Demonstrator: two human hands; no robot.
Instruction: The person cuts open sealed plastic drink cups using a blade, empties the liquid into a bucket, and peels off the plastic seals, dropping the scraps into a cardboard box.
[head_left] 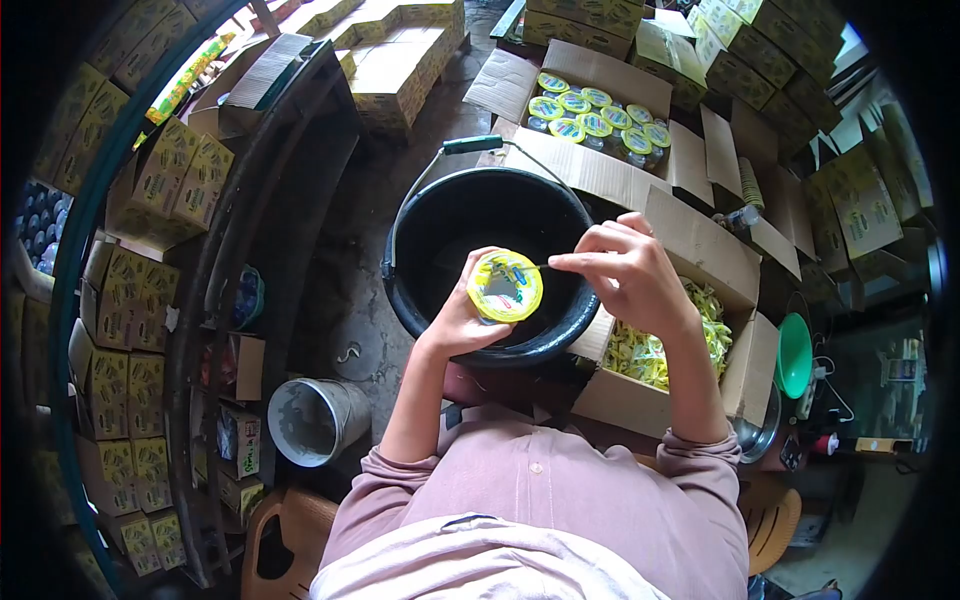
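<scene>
My left hand (462, 318) is wrapped around a small sealed plastic cup (506, 300) with a yellow-rimmed printed foil lid, lid side up. It holds the cup over a large black bucket (400, 300) with a wire handle. My right hand (632, 272) pinches a thin, dark, stick-like tool (543, 266) between thumb and fingers. The tool's tip reaches the right edge of the lid; its exact kind is too small to make out. Below my right forearm, an open carton (612, 395) holds a heap of yellow-green strips (705, 335).
Beyond the bucket, another open carton (640, 185) holds several yellow-lidded cups (594, 124). A grey pail (320, 420) stands at the left beside a dark rack (225, 230) with printed boxes (130, 285). A green bowl (794, 355) is at the right.
</scene>
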